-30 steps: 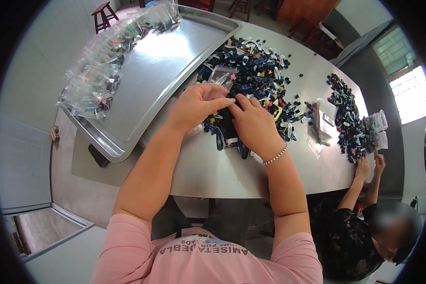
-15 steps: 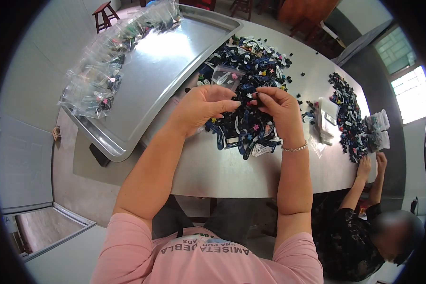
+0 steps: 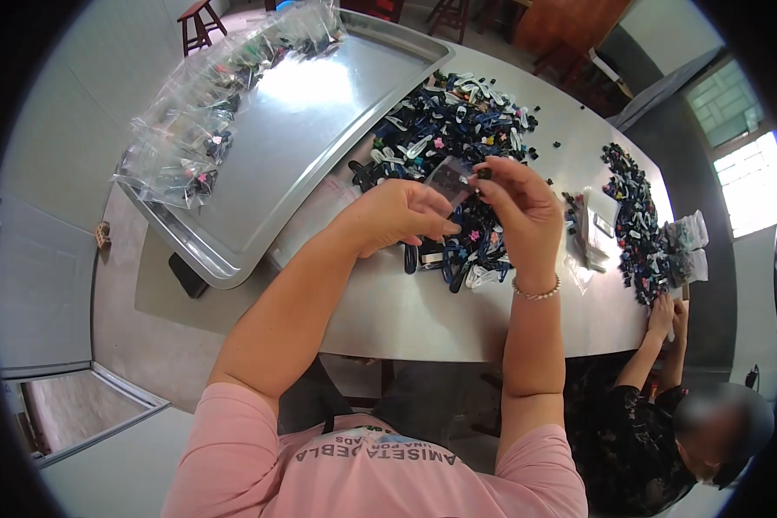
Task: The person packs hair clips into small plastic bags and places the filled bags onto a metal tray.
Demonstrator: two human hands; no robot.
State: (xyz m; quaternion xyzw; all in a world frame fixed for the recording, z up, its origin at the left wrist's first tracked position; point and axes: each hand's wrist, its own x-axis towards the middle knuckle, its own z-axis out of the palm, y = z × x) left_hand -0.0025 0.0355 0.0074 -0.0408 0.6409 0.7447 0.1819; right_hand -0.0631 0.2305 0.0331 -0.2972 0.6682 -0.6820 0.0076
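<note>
Left hand [image 3: 397,216] pinches the clear bag [image 3: 447,180] open — right hand [image 3: 518,203] grips a dark clip [image 3: 483,173] just above; drop it squarely in.

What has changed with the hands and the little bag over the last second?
Both hands rose off the pile of hair clips. The left hand now holds up a small clear bag, which lay on the pile before; the right hand pinches a small dark piece at its mouth. The tray with its filled bags is unchanged.

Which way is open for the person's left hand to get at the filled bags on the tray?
Probably none yet: the left hand holds a small clear bag, and the filled bags lie across the tray.
</note>
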